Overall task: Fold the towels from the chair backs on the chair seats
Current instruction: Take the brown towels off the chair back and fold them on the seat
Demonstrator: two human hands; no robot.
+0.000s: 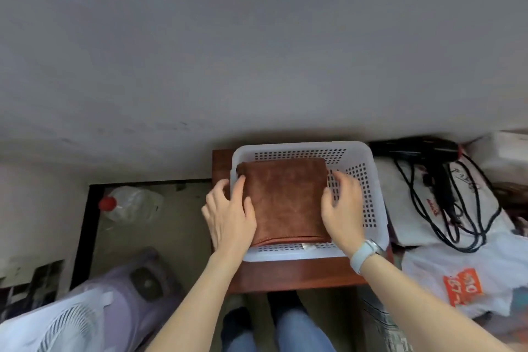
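A folded brown towel [285, 200] lies flat inside a white perforated plastic basket [368, 194], which stands on a dark red wooden seat [297, 274]. My left hand [228, 217] rests on the towel's left edge with fingers spread over the basket's left rim. My right hand [341, 208] touches the towel's right edge, fingers curved and apart, a pale watch on its wrist. Neither hand closes around the towel.
A grey wall [257, 66] rises right behind the basket. A black hair dryer with tangled cord [437, 180] lies on plastic bags at the right. A clear bottle with a red cap [128, 203] and a white fan [65, 326] sit at the left.
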